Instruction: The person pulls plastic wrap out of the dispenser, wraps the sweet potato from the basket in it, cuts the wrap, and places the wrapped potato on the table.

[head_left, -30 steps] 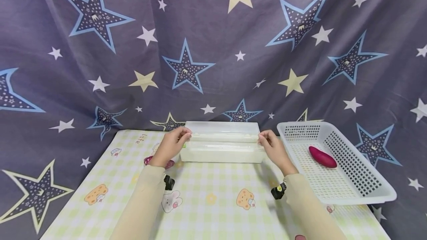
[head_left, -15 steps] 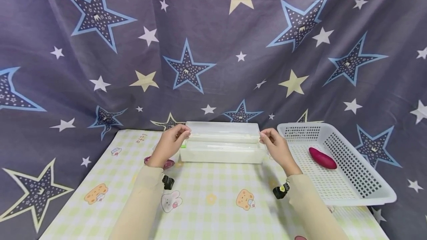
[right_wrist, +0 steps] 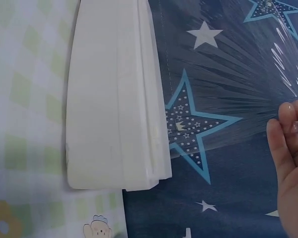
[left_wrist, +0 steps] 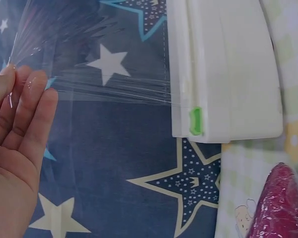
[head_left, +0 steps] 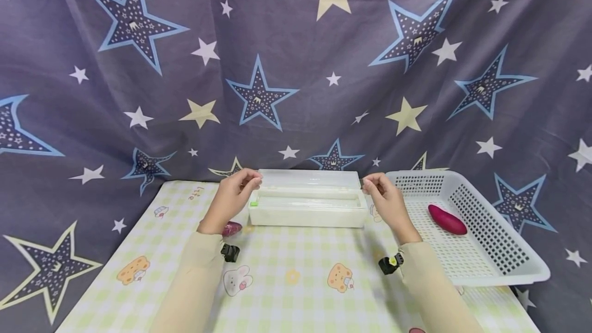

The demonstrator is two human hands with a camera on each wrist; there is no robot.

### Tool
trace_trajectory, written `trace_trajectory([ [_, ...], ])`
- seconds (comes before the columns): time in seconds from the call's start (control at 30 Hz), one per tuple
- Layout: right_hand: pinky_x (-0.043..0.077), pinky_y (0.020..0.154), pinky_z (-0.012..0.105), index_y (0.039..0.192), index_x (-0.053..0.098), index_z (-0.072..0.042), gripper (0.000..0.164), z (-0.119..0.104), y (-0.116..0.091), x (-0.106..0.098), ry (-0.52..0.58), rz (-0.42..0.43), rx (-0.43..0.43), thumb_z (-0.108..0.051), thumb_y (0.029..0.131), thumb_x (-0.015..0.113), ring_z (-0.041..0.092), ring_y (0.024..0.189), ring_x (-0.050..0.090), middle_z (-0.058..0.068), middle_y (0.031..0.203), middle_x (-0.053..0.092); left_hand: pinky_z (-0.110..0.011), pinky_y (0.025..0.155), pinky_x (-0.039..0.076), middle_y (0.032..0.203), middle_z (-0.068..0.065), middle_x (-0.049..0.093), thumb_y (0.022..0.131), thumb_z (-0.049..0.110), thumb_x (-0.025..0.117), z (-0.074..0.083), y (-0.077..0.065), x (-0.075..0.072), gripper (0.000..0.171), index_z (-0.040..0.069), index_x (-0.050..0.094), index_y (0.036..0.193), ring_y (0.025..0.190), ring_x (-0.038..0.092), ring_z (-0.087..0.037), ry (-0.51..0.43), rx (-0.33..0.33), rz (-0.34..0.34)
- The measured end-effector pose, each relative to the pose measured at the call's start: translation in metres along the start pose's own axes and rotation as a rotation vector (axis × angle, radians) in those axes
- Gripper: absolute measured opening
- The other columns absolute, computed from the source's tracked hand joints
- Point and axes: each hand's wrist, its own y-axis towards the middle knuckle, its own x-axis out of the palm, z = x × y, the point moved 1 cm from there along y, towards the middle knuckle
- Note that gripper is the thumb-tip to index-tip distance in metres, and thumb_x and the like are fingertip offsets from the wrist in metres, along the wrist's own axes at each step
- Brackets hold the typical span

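A white cling film dispenser (head_left: 307, 215) with a clear lid (head_left: 310, 177) and a green cutter slider (left_wrist: 195, 121) sits at the table's far edge. Clear cling film (left_wrist: 114, 87) stretches out from it, creased where it is held. My left hand (head_left: 233, 197) pinches one corner of the film between thumb and fingertips at the dispenser's left end. At the right end, the other corner is pinched by my right hand (head_left: 387, 203), partly cut off in the right wrist view. Behind my left wrist lies a purple sweet potato (left_wrist: 278, 206) wrapped in film.
To the right stands a white perforated basket (head_left: 522, 251) with an unwrapped purple sweet potato (head_left: 447, 219) inside. A green-checked cloth (head_left: 287, 297) with cartoon prints covers the table. Right behind it hangs a dark star-patterned curtain (head_left: 296, 35).
My hands have drawn slightly apart, the left one to the left and the right one to the right. The dispenser's open top shows more plainly now. Sweet potatoes and basket stay put.
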Motion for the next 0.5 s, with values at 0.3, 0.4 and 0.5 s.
trace_trajectory([
  [0.3,0.055,0.072,0.023,0.105,0.060,0.011,0.012,-0.051,-0.001,-0.008,0.081,0.040,-0.061,0.000,0.101,0.057,0.022,0.078,0.065,0.026,0.089,0.065,-0.029,0.072,0.056,0.090,0.002,0.068,0.101,0.020,0.061,0.014,0.005,-0.009,0.013,0.011,0.068,0.107,0.081,0.065,-0.009,0.019,0.060,0.046],
  [0.4,0.055,0.071,0.021,0.104,0.060,0.013,0.013,-0.054,0.001,-0.009,0.101,0.052,-0.079,0.001,0.100,0.057,0.013,0.076,0.063,0.027,0.088,0.064,-0.028,0.071,0.055,0.089,0.004,0.066,0.101,0.020,0.061,0.018,0.007,-0.012,0.012,0.012,0.068,0.107,0.080,0.063,-0.008,0.029,0.070,0.047],
  [0.5,0.054,0.071,0.019,0.104,0.060,0.013,0.013,-0.057,0.001,-0.010,0.100,0.051,-0.085,0.001,0.100,0.057,0.007,0.076,0.062,0.028,0.089,0.064,-0.028,0.071,0.054,0.088,0.005,0.065,0.101,0.020,0.061,0.020,0.007,-0.015,0.012,0.013,0.068,0.107,0.079,0.062,-0.008,0.032,0.073,0.047],
])
